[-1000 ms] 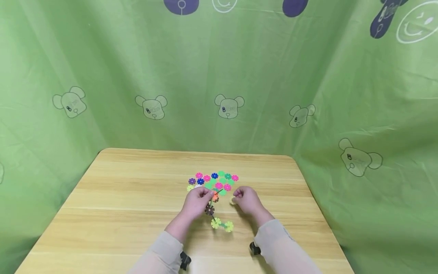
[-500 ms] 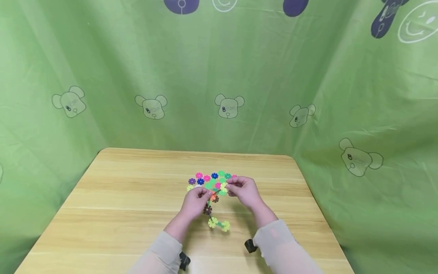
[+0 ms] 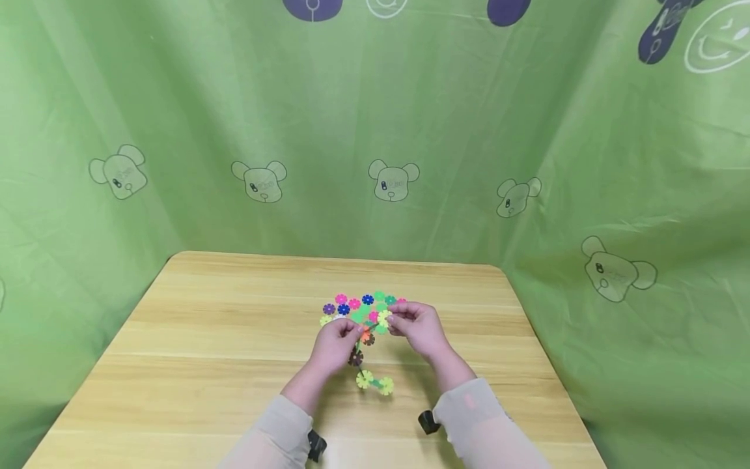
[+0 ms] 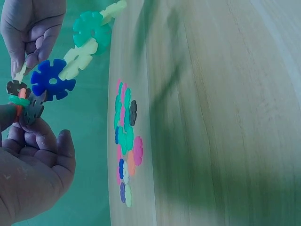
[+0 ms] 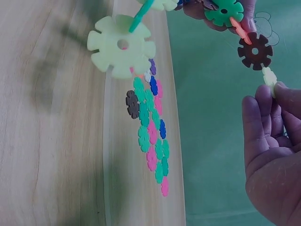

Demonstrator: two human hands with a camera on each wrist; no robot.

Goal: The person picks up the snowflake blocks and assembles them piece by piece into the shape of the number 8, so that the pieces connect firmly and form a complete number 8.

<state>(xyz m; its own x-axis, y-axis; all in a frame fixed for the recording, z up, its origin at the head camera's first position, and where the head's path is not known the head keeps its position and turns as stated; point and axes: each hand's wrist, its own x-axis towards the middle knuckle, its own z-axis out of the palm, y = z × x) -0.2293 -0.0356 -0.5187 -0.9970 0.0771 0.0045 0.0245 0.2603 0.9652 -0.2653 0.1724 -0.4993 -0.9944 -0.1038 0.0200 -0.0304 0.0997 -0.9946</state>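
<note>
My left hand [image 3: 338, 342] holds a chain of interlocking snowflake discs between thumb and fingers, above the table. Near its fingertips are an orange disc [image 5: 241, 31], a green disc [image 5: 225, 12] and a dark brown disc [image 5: 255, 51]. Pale yellow discs [image 3: 364, 380] hang at the chain's lower end, with a blue disc [image 4: 52, 80] further up in the left wrist view. My right hand [image 3: 418, 326] pinches another pale yellow disc [image 5: 269, 80] edge-on against the brown one's rim. Whether its slot is engaged cannot be seen.
Loose snowflake discs [image 3: 354, 304] in pink, blue, green, purple and other colours lie on the wooden table [image 3: 234, 365] beyond the hands. A green curtain [image 3: 328, 117] surrounds the table's back and sides.
My right hand has moved up and left, bringing the pale yellow disc to the chain's end. The chain has shifted slightly left; over the last half second almost nothing moved.
</note>
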